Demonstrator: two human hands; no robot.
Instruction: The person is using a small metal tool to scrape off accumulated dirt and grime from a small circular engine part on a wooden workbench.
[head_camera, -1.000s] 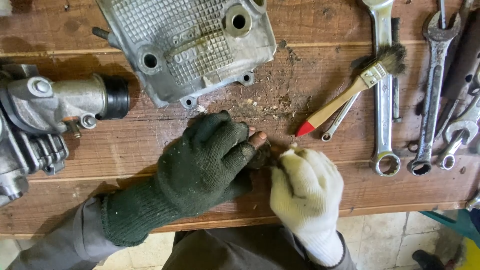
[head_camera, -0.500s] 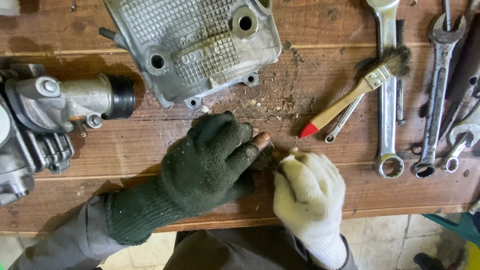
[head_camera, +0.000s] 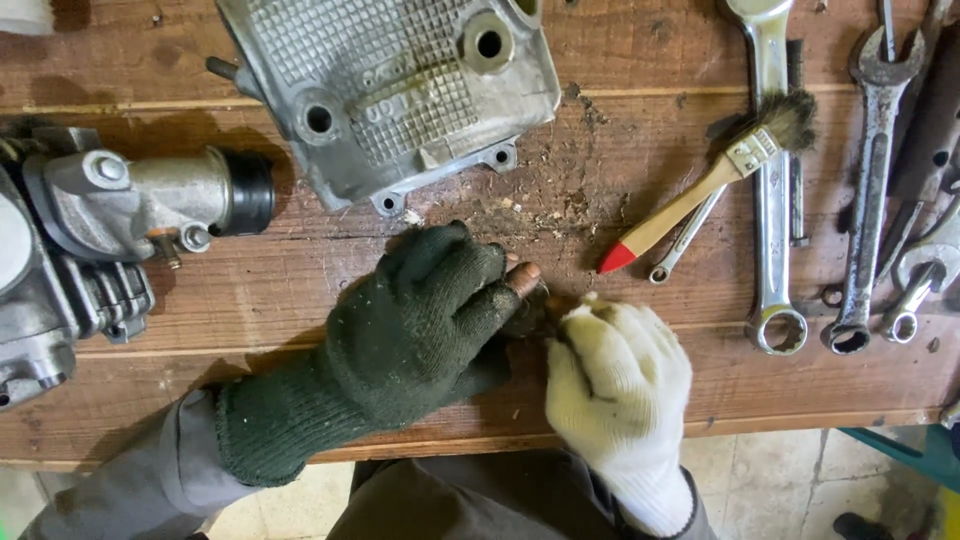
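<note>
Head view shows both hands almost as they were a second ago: the left hand (head_camera: 420, 320), in a dark green fingerless glove, and the right hand (head_camera: 615, 375), in a white knit glove, have stayed together at the front of the wooden bench (head_camera: 640, 150). Only the picture has shifted a little; the cover sits slightly more to the right. Between the fingertips there is a small dark part (head_camera: 528, 315), pinched by both hands, but mostly hidden, so I cannot tell its kind. Above lies a grey metal cover (head_camera: 400, 90) with a grid pattern. At left stands a grey engine part (head_camera: 120, 215). At right lie a paintbrush (head_camera: 700, 195) with red handle tip and several wrenches (head_camera: 775, 200). No packages or labels show.
</note>
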